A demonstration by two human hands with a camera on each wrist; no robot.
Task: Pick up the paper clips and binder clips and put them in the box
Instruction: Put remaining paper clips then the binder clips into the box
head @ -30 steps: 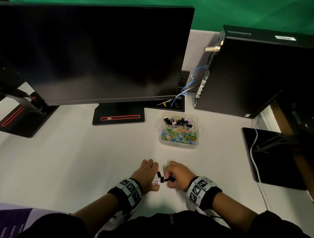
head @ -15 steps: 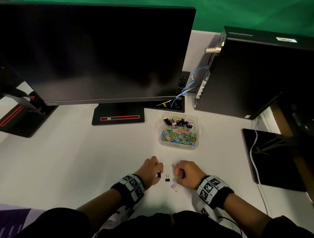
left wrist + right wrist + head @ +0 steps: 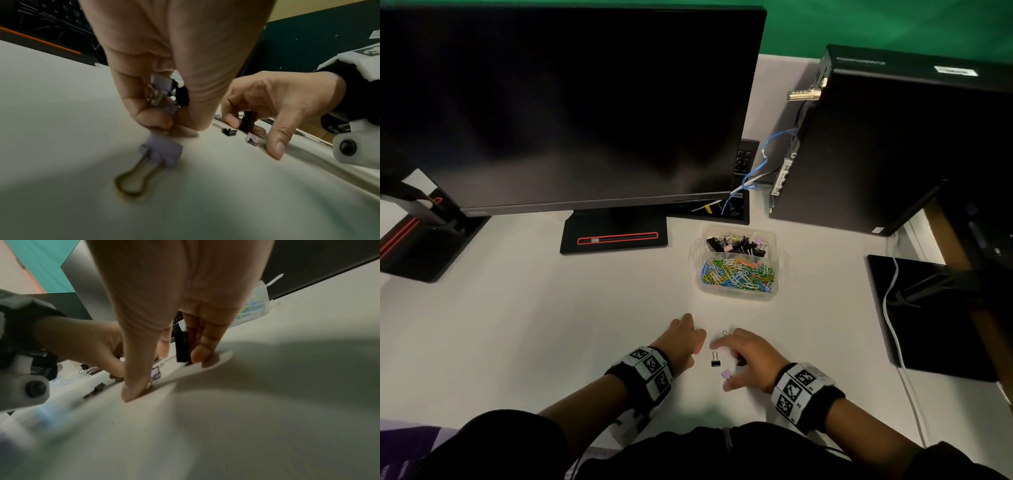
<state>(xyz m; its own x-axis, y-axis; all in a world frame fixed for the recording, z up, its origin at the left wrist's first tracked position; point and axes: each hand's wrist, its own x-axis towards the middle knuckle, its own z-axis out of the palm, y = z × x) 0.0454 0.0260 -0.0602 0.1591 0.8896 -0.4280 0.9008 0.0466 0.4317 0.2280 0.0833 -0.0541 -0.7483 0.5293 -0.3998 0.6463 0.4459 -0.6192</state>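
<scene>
My left hand [image 3: 688, 341] rests on the white desk, its fingers curled round a bunch of purple and black binder clips [image 3: 164, 95]. One purple binder clip [image 3: 162, 152] lies at its fingertips. My right hand [image 3: 744, 358] holds a black binder clip [image 3: 182, 347] upright between its fingers, and its thumb touches the desk by a small purple binder clip [image 3: 726, 374]. A small black binder clip [image 3: 715, 359] lies between the hands. The clear box [image 3: 736, 294] stands beyond them, with binder clips at the back and coloured paper clips in front.
A wire clip [image 3: 726, 332] lies just past my right fingers. A monitor [image 3: 571, 102] and its stand [image 3: 614, 238] are at the back, a black computer case [image 3: 893, 147] at the right, and a black pad with a white cable [image 3: 928, 315] by the desk's right edge.
My hands have drawn apart, leaving a black and a purple binder clip on the desk between them. The right hand's fingers have spread, and its thumb has come down beside the purple clip.
</scene>
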